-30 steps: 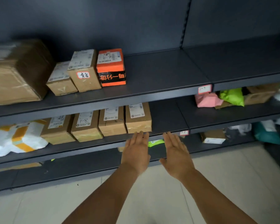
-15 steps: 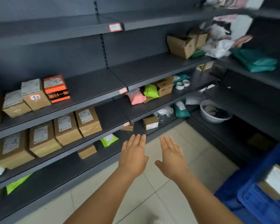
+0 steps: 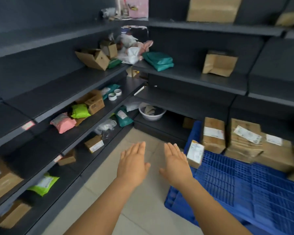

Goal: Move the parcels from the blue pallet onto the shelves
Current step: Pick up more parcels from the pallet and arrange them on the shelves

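Dark grey shelves (image 3: 95,77) line two walls and meet in a corner, seen from the head camera above a pale tiled floor (image 3: 139,204). On the left run, a pink soft bag (image 3: 63,123) lies beside a bright green soft bag (image 3: 80,111) and a small open cardboard box (image 3: 94,102), with two rolls of tape (image 3: 115,94) farther along the same shelf. One shelf lower sits a small labelled box (image 3: 94,144); lower still, near the left edge, lies another green bag (image 3: 43,184). Higher up by the corner are open cardboard boxes (image 3: 96,58), a heap of white and pink wrapping and a folded teal bag (image 3: 159,61). A white basin (image 3: 152,113) rests on the bottom shelf in the corner. On the right run, a brown box (image 3: 219,63) stands alone on a middle shelf.

At lower right the blue pallet (image 3: 244,189) lies on the floor. The parcels (image 3: 244,141), brown cardboard boxes with white labels, are stacked along its far side against the shelving, and one small parcel (image 3: 195,153) stands tilted at the pallet's near left corner.

Both forearms reach forward over the floor. The left hand (image 3: 133,162) is flat with fingers straight and together, palm down, holding nothing. The right hand (image 3: 176,160) is likewise flat and empty, its fingers just beside the small tilted parcel; whether they touch it cannot be told.
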